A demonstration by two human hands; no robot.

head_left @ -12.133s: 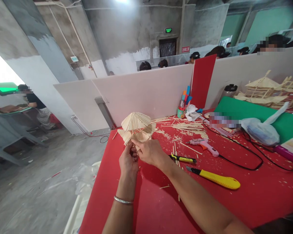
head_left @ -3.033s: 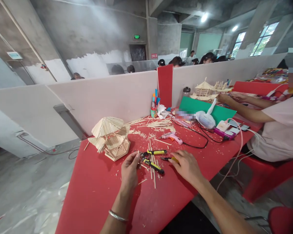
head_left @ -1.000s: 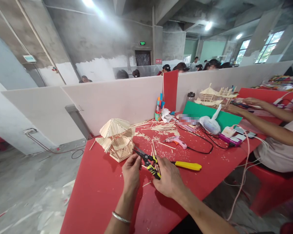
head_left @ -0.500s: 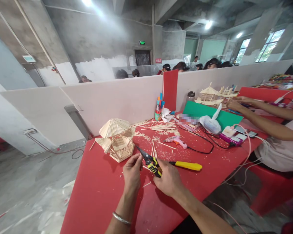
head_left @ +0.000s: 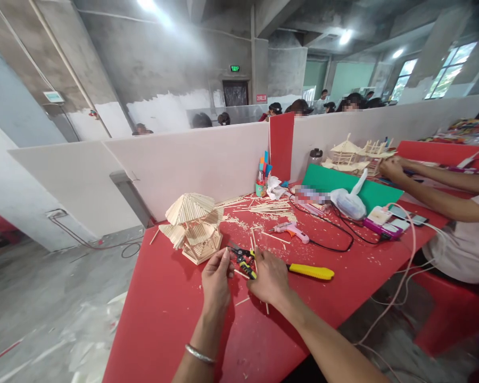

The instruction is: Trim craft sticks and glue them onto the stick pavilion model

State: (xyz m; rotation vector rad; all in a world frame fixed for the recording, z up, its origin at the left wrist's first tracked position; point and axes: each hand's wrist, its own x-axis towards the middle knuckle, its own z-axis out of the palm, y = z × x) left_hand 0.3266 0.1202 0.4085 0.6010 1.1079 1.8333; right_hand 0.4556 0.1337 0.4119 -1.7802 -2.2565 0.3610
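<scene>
My left hand (head_left: 216,279) is pinched, thumb against fingertips, just in front of a small pavilion model (head_left: 193,229) built of wooden sticks; whatever the pinch holds is too small to make out. Over the red table my right hand (head_left: 270,276) is closed, palm down, on a thin wooden stick (head_left: 267,308) whose ends show above and below it. Beside its fingers lie black-and-yellow cutters (head_left: 245,264), partly hidden by that hand. A yellow-handled tool (head_left: 311,272) rests to the right, its front end behind my right hand.
A pink glue gun (head_left: 291,231) with a black cord lies beyond my hands. Loose sticks (head_left: 269,206) and shavings spread behind it. A green board (head_left: 351,186), a purple power strip (head_left: 383,227) and cables occupy the right. A co-worker's hands (head_left: 393,167) work at another stick model.
My right hand has loosened from the cutters, which now sit lower beside it, and has closed on a stick. My left hand stays pinched near the model. The view shifted slightly.
</scene>
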